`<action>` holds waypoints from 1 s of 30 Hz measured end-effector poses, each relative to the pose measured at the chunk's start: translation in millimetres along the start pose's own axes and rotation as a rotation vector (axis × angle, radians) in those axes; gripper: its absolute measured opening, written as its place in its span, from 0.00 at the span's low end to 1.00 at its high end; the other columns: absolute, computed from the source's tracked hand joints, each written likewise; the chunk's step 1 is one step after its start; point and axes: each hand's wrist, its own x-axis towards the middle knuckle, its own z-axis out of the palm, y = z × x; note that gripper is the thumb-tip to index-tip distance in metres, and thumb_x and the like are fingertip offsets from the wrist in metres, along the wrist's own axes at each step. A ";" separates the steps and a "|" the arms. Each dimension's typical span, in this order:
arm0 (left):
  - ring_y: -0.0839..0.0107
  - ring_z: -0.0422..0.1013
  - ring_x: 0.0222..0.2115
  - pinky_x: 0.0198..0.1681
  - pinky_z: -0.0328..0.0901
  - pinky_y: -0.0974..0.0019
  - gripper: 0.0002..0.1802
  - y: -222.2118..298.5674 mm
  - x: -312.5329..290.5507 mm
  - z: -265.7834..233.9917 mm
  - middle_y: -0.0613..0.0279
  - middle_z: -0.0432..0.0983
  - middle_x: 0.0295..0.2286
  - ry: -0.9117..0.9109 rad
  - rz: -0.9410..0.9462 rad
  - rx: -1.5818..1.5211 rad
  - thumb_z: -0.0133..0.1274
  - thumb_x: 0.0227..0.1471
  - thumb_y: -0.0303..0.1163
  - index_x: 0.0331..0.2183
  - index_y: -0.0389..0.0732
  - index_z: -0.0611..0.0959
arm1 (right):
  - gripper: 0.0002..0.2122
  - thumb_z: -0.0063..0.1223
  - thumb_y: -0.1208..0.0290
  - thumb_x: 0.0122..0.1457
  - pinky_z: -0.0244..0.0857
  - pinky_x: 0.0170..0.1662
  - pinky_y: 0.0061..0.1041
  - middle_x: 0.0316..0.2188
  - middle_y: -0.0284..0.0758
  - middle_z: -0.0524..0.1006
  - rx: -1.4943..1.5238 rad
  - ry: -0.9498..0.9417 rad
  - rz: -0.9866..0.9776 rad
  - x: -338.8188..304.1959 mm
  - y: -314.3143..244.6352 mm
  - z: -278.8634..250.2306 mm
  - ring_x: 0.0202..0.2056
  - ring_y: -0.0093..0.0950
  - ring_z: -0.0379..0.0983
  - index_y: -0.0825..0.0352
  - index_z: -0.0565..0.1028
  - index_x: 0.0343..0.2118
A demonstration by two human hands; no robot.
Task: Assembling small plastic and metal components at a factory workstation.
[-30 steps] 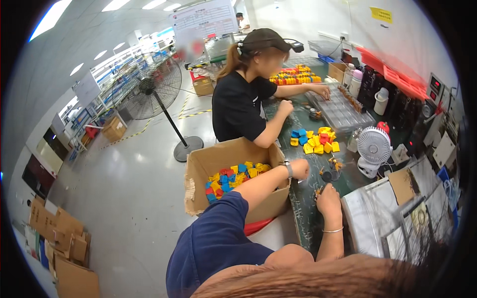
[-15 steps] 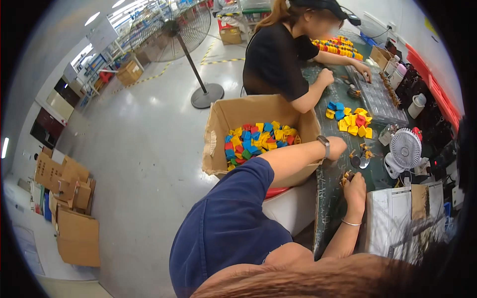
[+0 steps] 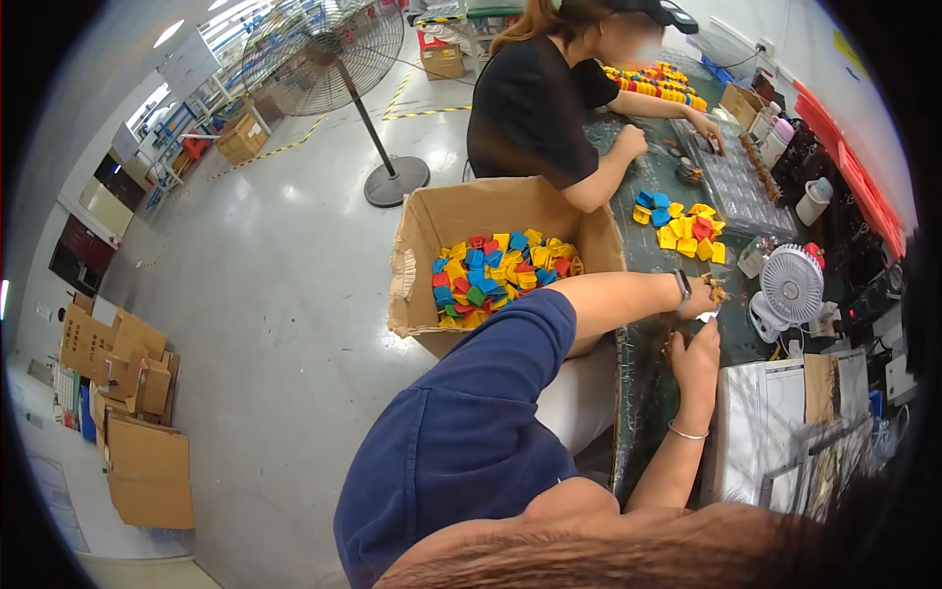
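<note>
Cardboard box (image 3: 476,204) is loaded with loose plastic pieces (image 3: 502,267), so I'd guess plenty's left; just a smaller pile (image 3: 690,233) sits out on the table (image 3: 643,398) right of the box. Also right of it: right hand (image 3: 696,359), fingers curled, then left hand (image 3: 699,298) by small golden bits (image 3: 720,289). Can't tell if either's gripping anything.

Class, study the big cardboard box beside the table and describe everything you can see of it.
The cardboard box is brown and open-topped, with a ragged, paler patch on its left side. Loose yellow, red, blue and a few green pieces lie inside. It stands upright beside the green table; the wearer's left arm crosses its near right corner, contact unclear.
</note>
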 end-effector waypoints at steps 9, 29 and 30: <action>0.49 0.71 0.39 0.43 0.66 0.56 0.26 8.1 -3.1 -2.8 0.45 0.74 0.36 0.194 -0.006 -0.087 0.65 0.35 0.36 0.39 0.39 0.77 | 0.33 0.57 0.69 0.51 0.60 0.52 0.40 0.47 0.59 0.66 0.008 -0.015 0.054 -1.7 0.7 -6.6 0.49 0.53 0.64 0.81 0.54 0.54; 0.80 0.71 0.32 0.34 0.68 0.73 0.11 24.9 -84.3 -22.2 0.66 0.75 0.30 0.404 -0.134 -1.437 0.57 0.49 0.24 0.36 0.37 0.75 | 0.22 0.57 0.73 0.49 0.65 0.45 0.38 0.41 0.52 0.72 0.196 0.201 -0.135 0.2 -19.5 -6.7 0.43 0.47 0.70 0.74 0.67 0.47; 0.80 0.71 0.33 0.34 0.68 0.73 0.11 28.8 -80.6 -24.8 0.66 0.75 0.30 0.357 -0.155 -1.494 0.57 0.49 0.24 0.37 0.37 0.75 | 0.21 0.57 0.73 0.49 0.65 0.44 0.38 0.40 0.51 0.72 0.218 0.185 -0.083 0.1 -12.7 -7.9 0.42 0.47 0.70 0.74 0.67 0.46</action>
